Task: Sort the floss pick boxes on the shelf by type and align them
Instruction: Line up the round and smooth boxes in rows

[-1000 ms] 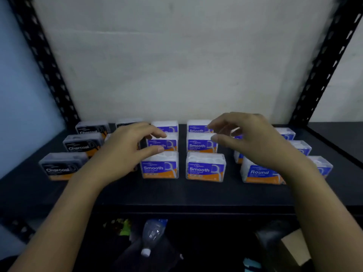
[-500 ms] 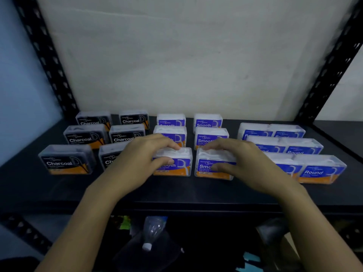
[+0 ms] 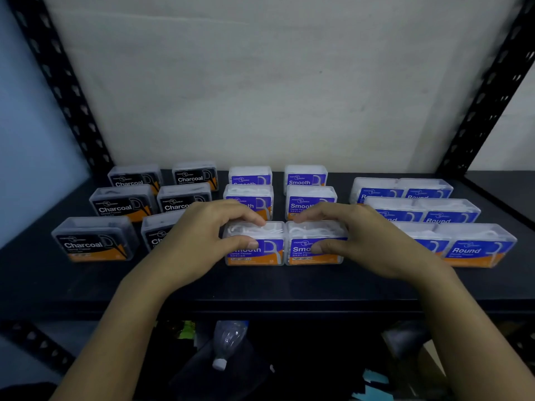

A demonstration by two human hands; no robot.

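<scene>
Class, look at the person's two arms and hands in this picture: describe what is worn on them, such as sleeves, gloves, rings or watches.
Nothing is worn on either. The left hand and right hand are bare, without gloves. No ring shows on the fingers in view and no watch or band on the wrists. Both forearms are uncovered down to the bottom edge of the picture, so no sleeve appears.

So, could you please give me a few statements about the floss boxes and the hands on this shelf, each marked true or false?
1. The Charcoal boxes sit at the left of the shelf. True.
2. The left hand rests on a Round box. False: it is on the front left Smooth box.
3. The right hand is on the front right Smooth box. True.
4. The two front Smooth boxes stand far apart. False: they sit side by side.
5. The Round boxes are at the right. True.
</scene>
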